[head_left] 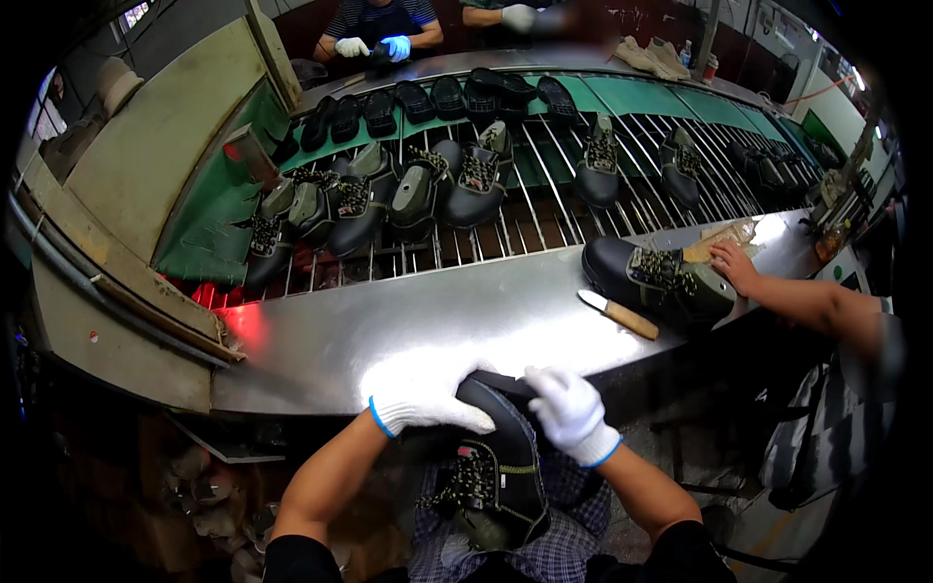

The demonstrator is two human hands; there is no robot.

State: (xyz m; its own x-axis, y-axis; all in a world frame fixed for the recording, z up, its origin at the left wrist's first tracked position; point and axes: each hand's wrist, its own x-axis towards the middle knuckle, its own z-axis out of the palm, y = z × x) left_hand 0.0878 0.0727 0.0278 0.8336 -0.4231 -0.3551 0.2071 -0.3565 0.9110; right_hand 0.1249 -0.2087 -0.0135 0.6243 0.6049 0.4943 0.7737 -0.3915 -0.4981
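Observation:
A black lace-up work shoe (498, 452) with yellow stitching lies over my lap, its toe pointing away from me. My left hand (435, 400), in a white knitted glove with a blue cuff, is wrapped round the toe, thumb on the upper. At the toe's right side, my gloved right hand (569, 410) has its fingers curled against a dark edge that looks like the sole (510, 383). The palm side of that hand is hidden. Just beyond, a short knife (619, 314) with a wooden handle rests on the metal ledge.
The metal ledge (311, 340) edges a conveyor of metal rods (544, 219) carrying several black shoes (476, 185). Black soles (413, 100) line the green belt behind. A co-worker's bare hand (736, 267) touches another shoe (622, 272) at right. Gloved people work across the line.

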